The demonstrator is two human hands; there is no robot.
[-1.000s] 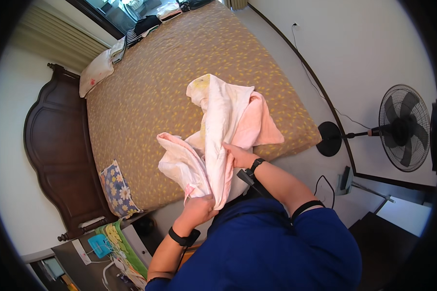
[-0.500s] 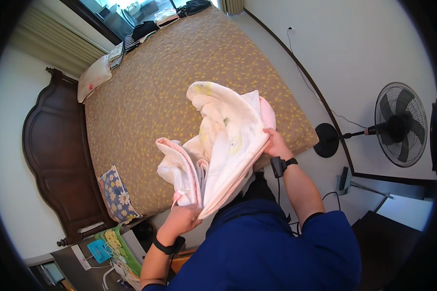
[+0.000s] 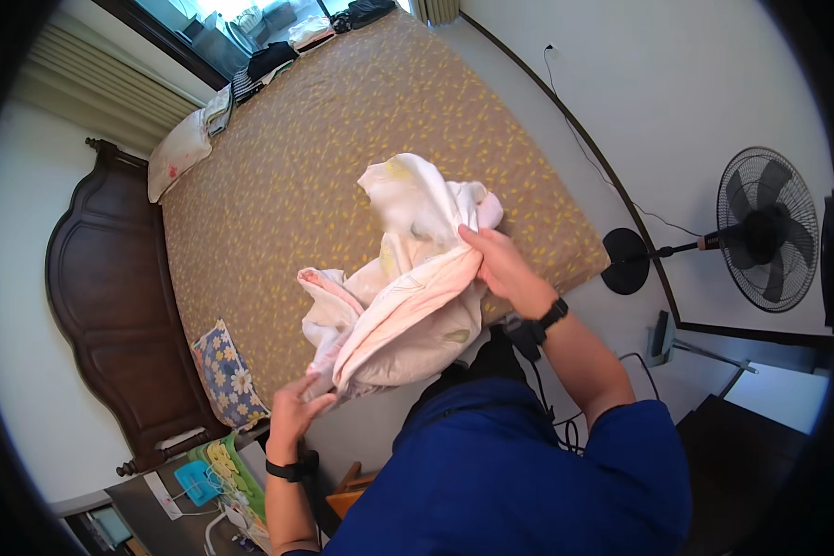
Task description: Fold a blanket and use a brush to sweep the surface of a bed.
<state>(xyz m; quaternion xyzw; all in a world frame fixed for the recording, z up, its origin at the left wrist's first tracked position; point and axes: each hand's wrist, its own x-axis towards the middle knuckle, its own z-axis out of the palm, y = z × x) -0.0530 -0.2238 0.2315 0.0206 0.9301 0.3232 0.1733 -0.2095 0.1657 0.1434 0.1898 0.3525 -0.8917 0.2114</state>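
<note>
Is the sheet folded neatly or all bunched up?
Bunched up. The sheet hangs in crumpled lumps between the left hand and right hand, above the bed, with no flat, even layers.

The cloth point(image 3: 408, 287) is a soft, crumpled bundle of white and pale pink fabric with faint yellow and green patches, bunched into loose folds rather than spread flat. It is held up in the air between the two grips: its upper, whiter end bulges just beyond the right grip point(image 3: 502, 264), which pinches its edge. Its lower, pinker end hangs down to the left grip point(image 3: 295, 412), which clasps the bottom corner.
</note>
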